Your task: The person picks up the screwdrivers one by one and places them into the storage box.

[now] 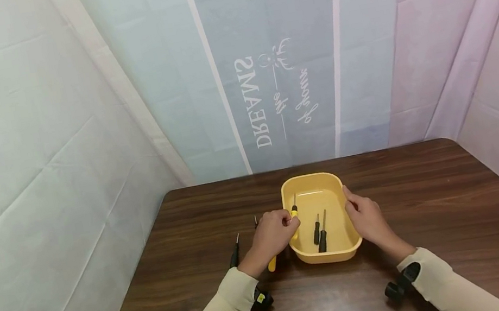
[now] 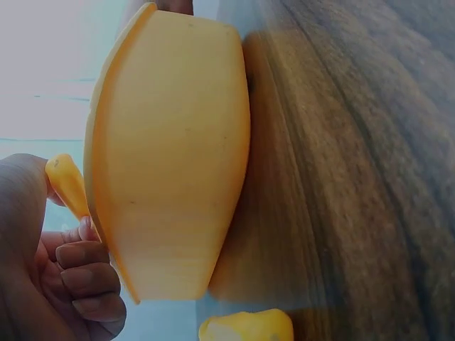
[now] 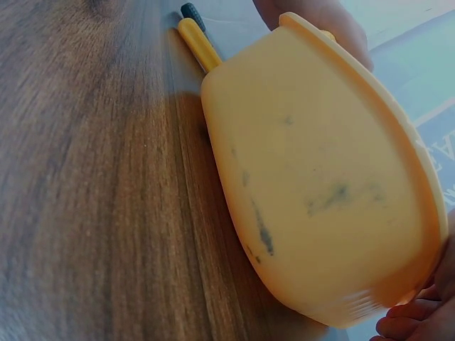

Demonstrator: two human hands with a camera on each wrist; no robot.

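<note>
Head view: two black screwdrivers [image 1: 319,232] in tub [image 1: 340,256]

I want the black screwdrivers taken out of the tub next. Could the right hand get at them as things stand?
Probably yes. The right hand rests on the tub rim, right beside the two black screwdrivers lying uncovered inside. The left hand holds a yellow screwdriver at the far rim, clear of them.
</note>
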